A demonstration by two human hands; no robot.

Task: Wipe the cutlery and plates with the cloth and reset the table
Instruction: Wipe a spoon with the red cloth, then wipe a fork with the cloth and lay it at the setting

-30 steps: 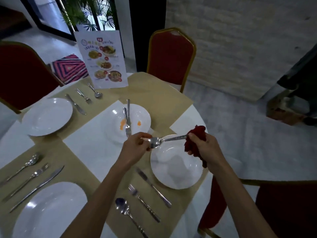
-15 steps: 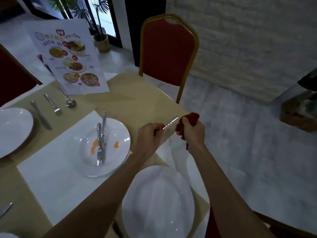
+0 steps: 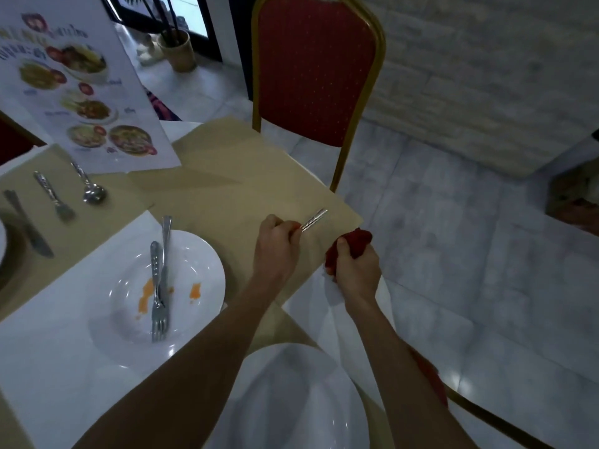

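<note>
Since the left hand (image 3: 278,247) is curled round a piece of cutlery (image 3: 313,218) with only the handle poking out over the bare placemat (image 3: 233,189), my guess is it's about to be laid there. Can't tell spoon or fork, as the head is hidden in the fist. Right hand (image 3: 355,273) bunches the red cloth (image 3: 356,239) just beside the handle, not touching it. The wipe is probably done. Dirty plate (image 3: 204,254) sits to the left with orange smears, a fork (image 3: 158,286) and a second utensil (image 3: 167,228) on it. Clean plate (image 3: 291,400) is under the arms.
</note>
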